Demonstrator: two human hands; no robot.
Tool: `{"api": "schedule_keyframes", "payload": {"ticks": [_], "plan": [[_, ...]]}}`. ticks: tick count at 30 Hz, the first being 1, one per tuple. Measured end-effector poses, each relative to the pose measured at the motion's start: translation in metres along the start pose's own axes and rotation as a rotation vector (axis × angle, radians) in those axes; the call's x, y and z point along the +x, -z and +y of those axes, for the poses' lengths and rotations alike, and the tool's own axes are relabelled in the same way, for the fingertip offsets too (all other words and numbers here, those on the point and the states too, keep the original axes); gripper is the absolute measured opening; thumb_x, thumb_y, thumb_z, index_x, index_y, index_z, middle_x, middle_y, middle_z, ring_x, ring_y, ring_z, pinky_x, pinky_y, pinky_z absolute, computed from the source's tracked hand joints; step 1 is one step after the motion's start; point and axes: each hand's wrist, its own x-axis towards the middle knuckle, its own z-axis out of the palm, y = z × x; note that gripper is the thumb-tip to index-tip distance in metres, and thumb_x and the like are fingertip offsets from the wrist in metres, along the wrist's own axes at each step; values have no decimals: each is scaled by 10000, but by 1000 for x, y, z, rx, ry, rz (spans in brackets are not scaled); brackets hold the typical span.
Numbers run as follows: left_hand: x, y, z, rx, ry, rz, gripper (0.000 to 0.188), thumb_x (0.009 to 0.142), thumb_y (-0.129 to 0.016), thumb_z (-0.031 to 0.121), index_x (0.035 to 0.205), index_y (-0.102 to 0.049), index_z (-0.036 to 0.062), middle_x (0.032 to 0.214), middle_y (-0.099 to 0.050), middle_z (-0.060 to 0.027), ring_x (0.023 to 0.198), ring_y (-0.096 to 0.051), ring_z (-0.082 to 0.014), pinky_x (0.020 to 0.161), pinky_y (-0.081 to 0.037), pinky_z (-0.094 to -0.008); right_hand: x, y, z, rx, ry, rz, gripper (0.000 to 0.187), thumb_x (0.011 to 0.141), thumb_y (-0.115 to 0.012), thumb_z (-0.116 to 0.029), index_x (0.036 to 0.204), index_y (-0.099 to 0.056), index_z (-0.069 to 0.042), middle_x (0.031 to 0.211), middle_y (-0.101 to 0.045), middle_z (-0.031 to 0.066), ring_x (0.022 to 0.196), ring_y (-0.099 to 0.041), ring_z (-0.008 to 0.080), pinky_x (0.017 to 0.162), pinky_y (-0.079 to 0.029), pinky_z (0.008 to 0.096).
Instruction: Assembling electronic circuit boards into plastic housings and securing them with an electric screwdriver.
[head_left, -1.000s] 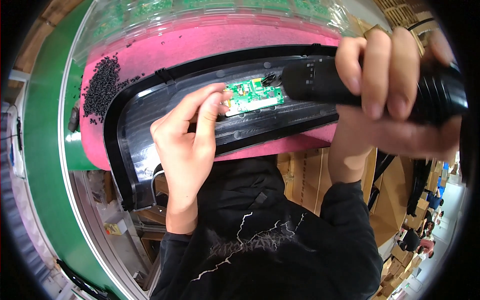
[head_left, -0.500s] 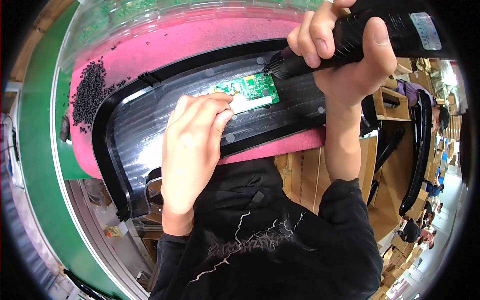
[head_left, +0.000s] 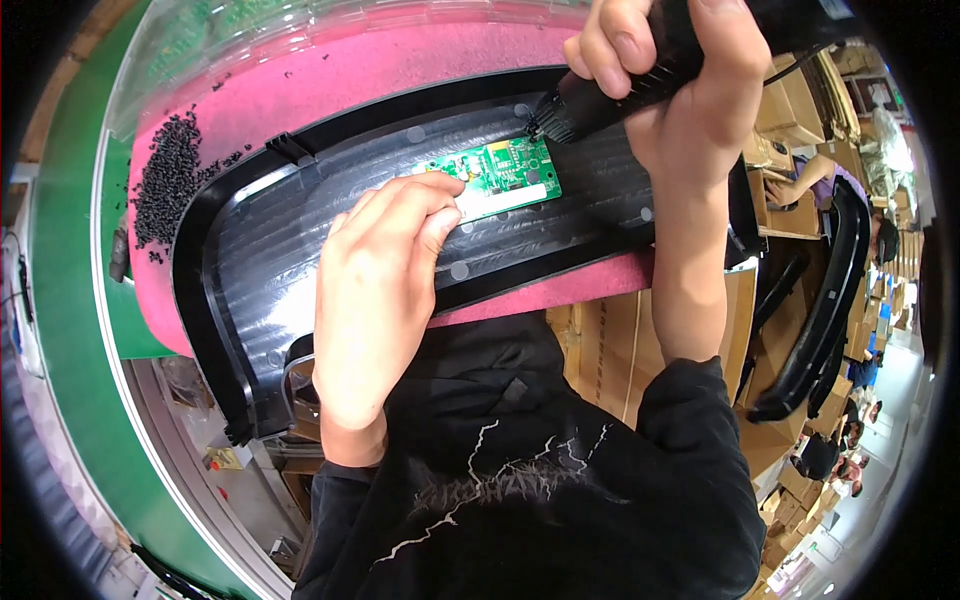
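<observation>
A green circuit board (head_left: 508, 178) lies inside a long black plastic shell (head_left: 290, 215). My left hand (head_left: 375, 265) is closed on the board's left end, fingers and thumb pinching its edge. In my right hand (head_left: 690, 120) is a thick black power screwdriver (head_left: 595, 108), tilted down to the left, with my fingers wrapped round its body. Its front end meets the board's far right corner, where a few small black bits cluster. The very tip is hard to make out.
Loose small black screws (head_left: 170, 185) are heaped on the pink mat (head_left: 400, 75) left of the shell. Behind it stand clear plastic trays (head_left: 240, 40). The green table (head_left: 75, 300) runs along the left. At right are cardboard boxes (head_left: 790, 105), a long black curved part (head_left: 840, 290) and other people.
The screwdriver and my right hand have shifted slightly left and up in the picture. The shell moved a little left and up too, while my left hand kept its hold on the board.
</observation>
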Motion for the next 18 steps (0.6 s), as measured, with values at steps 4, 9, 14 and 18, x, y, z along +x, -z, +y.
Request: {"api": "schedule_keyframes", "payload": {"ticks": [4, 9, 14, 18], "plan": [[3, -1, 2, -31, 25, 11, 85, 906, -643, 87, 954, -647, 16, 978, -700, -106, 892, -665, -326, 780, -486, -374, 7, -1, -7, -83, -77, -125, 175, 922, -610, -166, 917, -493, -36, 557, -472, 48, 424, -408, 130, 430, -391, 283], [3, -2, -1, -46, 10, 14, 93, 909, -639, 82, 971, -652, 14, 978, -699, -113, 882, -667, -335, 754, -481, -377, 4, -7, -4, -85, -36, -55, 185, 917, -624, -149, 1002, -515, -25, 568, -472, 41, 436, -417, 125, 442, -402, 281], [1, -2, -1, -21, -1, 29, 82, 906, -641, 73, 964, -650, 16, 989, -698, -107, 891, -670, -325, 755, -479, -372, 2, -7, -2, -67, -41, -15, 210, 928, -605, -159, 1061, -507, -30, 566, -467, 46, 437, -421, 136, 444, -398, 290], [0, -3, -2, -37, -2, 36, 68, 903, -645, 74, 939, -639, 17, 992, -700, -95, 892, -670, -313, 755, -475, -370, -4, 5, 9, 142, -11, -68, 233, 956, -552, -219, 1108, -484, -55, 547, -458, 56, 422, -420, 153, 441, -387, 296]]}}
